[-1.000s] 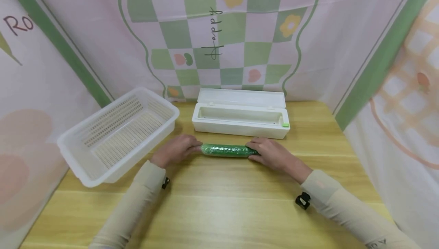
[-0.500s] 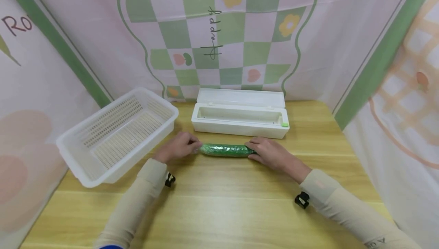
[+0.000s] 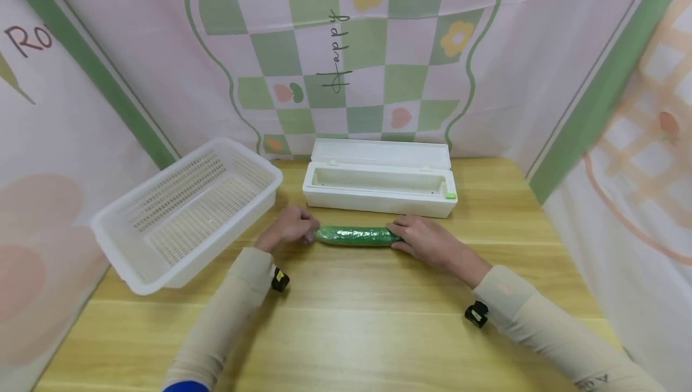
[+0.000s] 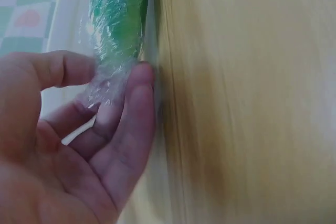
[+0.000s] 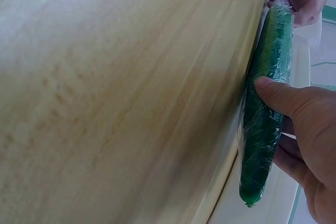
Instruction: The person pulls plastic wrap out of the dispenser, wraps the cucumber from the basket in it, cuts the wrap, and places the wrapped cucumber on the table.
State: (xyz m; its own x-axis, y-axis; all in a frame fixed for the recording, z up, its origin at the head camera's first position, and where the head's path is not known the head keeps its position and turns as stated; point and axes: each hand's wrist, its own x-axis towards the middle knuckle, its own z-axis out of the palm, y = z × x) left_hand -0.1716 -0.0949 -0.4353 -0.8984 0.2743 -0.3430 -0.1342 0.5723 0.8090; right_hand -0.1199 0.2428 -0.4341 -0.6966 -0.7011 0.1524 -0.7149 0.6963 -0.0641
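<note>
A green cucumber (image 3: 354, 236) wrapped in clear plastic film lies crosswise between the two hands, in front of the white box. At its left end my left hand (image 3: 292, 225) pinches the gathered film (image 4: 107, 85) between thumb and fingers, just beyond the cucumber's tip. My right hand (image 3: 427, 239) grips the other end; in the right wrist view the thumb lies on top of the cucumber (image 5: 268, 66) and the fingers go behind it. Its bare-looking right tip sticks out past that hand.
Behind the cucumber stands a long white box (image 3: 378, 203) with its lid (image 3: 381, 153) raised and a green piece (image 3: 450, 196) at its right end. A white perforated basket (image 3: 146, 284) sits at the left on the wooden table (image 3: 367, 332). Patterned cloth hangs behind.
My left hand has shifted slightly and turned at the wrist while at the film end, and its forearm has swung a little to the right. The right hand and cucumber stay nearly in place.
</note>
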